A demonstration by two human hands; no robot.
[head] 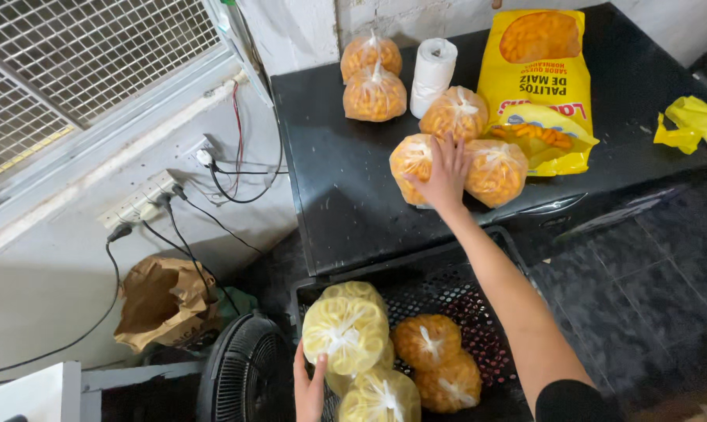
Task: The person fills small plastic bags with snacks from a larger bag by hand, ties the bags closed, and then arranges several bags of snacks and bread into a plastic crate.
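Two hands were at work over separate groups of knotted snack bags. The right hand (pixel 445 173) reached forward across the black countertop (pixel 338 180), fingers spread and flat, palm down, resting on a small clear bag of orange puffs (pixel 413 166); the fingers were open and laid on it rather than closed around it. That bag lay directly beneath the fingertips and slightly to their left, touching a second orange bag (pixel 496 172) on its right and sitting just in front of a third (pixel 455 113). Its knotted top pointed up and away from the person, so no long axis was evident; the bag was roughly round. Two more orange bags (pixel 373 82) stood well apart at the rear of the counter, next to a white roll of plastic bags (pixel 432 73). A large yellow snack bag (pixel 537 86) lay opened beside the cluster. The left hand (pixel 309 387) was low in view at the near edge of a black perforated crate (pixel 478 312), fingers curled against the underside of a bag of pale yellow ring snacks (pixel 346 334); whether it fully gripped that bag could not be determined. Orange bags (pixel 435 361) also lay in the crate. The right hand was clearly the nearer one to the countertop bags.
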